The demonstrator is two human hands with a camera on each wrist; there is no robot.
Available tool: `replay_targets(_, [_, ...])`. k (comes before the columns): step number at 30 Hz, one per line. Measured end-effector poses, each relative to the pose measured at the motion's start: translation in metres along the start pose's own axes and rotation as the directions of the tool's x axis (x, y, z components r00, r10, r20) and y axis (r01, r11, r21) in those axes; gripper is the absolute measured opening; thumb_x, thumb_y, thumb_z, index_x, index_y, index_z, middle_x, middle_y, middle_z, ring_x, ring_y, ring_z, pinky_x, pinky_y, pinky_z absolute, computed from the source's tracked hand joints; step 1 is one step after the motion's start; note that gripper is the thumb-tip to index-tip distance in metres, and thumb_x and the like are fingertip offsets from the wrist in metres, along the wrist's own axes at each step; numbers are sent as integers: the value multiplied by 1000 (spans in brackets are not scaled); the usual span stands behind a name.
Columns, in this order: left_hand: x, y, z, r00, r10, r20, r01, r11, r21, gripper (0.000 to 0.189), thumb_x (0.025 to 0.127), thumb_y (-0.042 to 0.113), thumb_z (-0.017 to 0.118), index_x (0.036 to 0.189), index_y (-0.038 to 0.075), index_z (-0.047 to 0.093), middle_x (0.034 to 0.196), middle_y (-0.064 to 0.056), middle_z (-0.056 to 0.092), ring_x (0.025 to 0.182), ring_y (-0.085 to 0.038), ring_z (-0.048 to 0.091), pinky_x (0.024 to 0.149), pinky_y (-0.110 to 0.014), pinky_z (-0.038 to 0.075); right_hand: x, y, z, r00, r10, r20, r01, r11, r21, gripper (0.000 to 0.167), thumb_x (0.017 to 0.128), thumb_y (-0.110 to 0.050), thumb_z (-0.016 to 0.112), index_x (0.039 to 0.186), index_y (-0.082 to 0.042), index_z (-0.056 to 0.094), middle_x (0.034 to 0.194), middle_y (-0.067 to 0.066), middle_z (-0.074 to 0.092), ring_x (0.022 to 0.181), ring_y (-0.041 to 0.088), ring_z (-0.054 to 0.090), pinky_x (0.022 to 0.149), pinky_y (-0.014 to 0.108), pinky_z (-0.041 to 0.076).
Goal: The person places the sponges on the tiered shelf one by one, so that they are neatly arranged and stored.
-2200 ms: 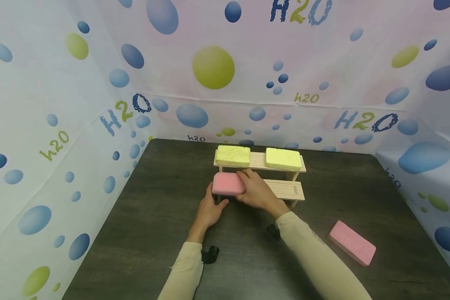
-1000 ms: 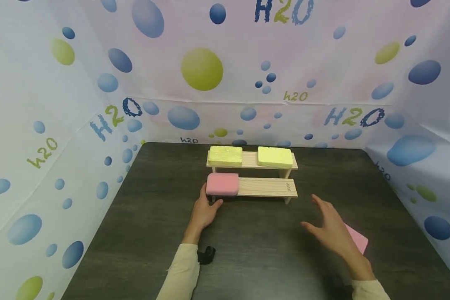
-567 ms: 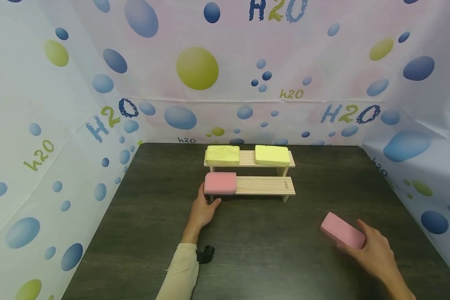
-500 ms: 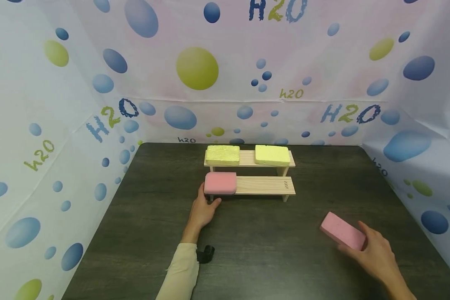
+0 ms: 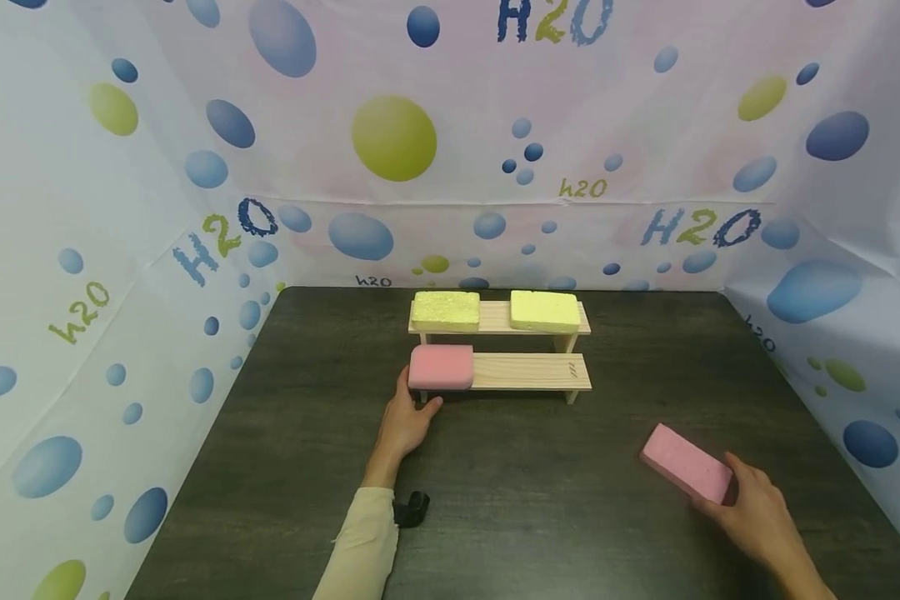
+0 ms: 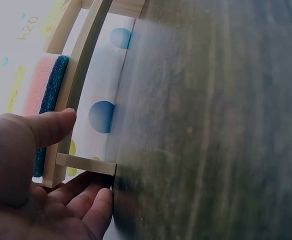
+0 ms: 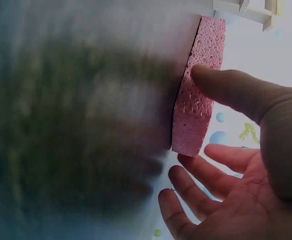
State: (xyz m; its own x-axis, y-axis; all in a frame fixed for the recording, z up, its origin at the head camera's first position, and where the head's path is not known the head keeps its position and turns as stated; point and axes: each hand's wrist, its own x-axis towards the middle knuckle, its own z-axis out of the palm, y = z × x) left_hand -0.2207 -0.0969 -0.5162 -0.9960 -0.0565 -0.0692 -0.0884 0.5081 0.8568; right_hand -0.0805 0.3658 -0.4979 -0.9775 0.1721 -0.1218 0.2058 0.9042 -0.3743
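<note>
My left hand (image 5: 405, 423) holds the left end of a small wooden shelf (image 5: 528, 372). In the left wrist view its thumb lies on the front edge and the fingers are around the leg. Just above that hand, a rounded pink sponge (image 5: 441, 367) sits on the lower tier's left end; the left wrist view shows its dark blue-green scouring layer (image 6: 54, 82) underneath. My right hand (image 5: 756, 512) is at the near end of a pink porous sponge (image 5: 686, 462) lying slanted on the table. Its thumb and fingers are spread about that end; firm contact is unclear.
A yellow sponge (image 5: 446, 311) sits on the left of the upper tier, and another yellow sponge (image 5: 544, 311) on its right. The dark table (image 5: 525, 508) ends at a bubble-patterned sheet (image 5: 450, 237) behind and at both sides.
My right hand left the rounded pink sponge on the lower tier and moved right, down to the sponge on the table. Lately it drew back slightly. The left hand stayed at the shelf.
</note>
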Motion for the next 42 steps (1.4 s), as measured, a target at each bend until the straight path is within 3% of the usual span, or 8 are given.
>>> replay_targets(5, [1, 0, -2, 1000, -3, 2, 3, 1000, 6, 83, 91, 27, 67, 155, 8, 17, 149, -26, 41, 129, -41, 51, 105, -51, 43, 5, -1, -1, 999, 13, 32, -12, 1000, -9, 100, 77, -46, 77, 136, 21, 31, 121, 46, 39, 105, 60, 45, 82, 69, 42])
replay_targets(11, [1, 0, -3, 1000, 1, 5, -1, 1000, 0, 83, 91, 28, 66, 155, 8, 17, 149, -25, 40, 128, -41, 51, 105, -51, 43, 8, -10, -3, 998, 17, -58, -15, 999, 40, 88, 78, -43, 77, 130, 18, 41, 118, 40, 43, 101, 54, 49, 79, 64, 42])
replay_targets(16, [1, 2, -5, 1000, 3, 8, -3, 1000, 2, 83, 92, 29, 66, 155, 8, 17, 149, -26, 40, 127, -42, 52, 104, -51, 44, 14, -23, -8, 995, 14, -96, -7, 997, 72, 88, 78, -46, 76, 133, 14, 42, 121, 36, 43, 101, 51, 49, 78, 62, 42])
replay_targets(20, [1, 1, -5, 1000, 0, -1, 0, 1000, -1, 83, 91, 28, 67, 154, 7, 18, 149, -26, 41, 128, -42, 51, 105, -51, 44, 23, -37, -12, 990, -46, -133, 59, 994, 93, 86, 79, -44, 76, 135, 11, 42, 124, 34, 43, 102, 49, 50, 76, 60, 44])
replay_targets(27, [4, 1, -2, 1000, -9, 16, 9, 1000, -4, 83, 92, 31, 66, 155, 8, 17, 149, -25, 41, 127, -42, 52, 103, -52, 45, 44, -67, -18, 962, -179, -205, 205, 972, 115, 80, 77, -31, 81, 135, 9, 45, 125, 30, 45, 102, 45, 51, 79, 60, 46])
replay_targets(34, [3, -1, -2, 1000, -8, 9, 8, 1000, -2, 81, 93, 31, 64, 155, 8, 18, 148, -24, 42, 126, -42, 53, 101, -54, 45, 74, -105, -22, 951, -265, -157, 285, 951, 122, 77, 76, -26, 81, 136, 7, 46, 128, 25, 47, 109, 42, 49, 89, 61, 46])
replay_targets(42, [1, -1, -2, 1000, -12, 17, 12, 1000, 7, 79, 93, 35, 61, 155, 10, 18, 148, -23, 43, 126, -42, 53, 100, -55, 46, 102, -138, -14, 913, -389, -124, 404, 906, 126, 73, 74, -20, 82, 134, 6, 49, 126, 23, 51, 108, 38, 54, 92, 57, 48])
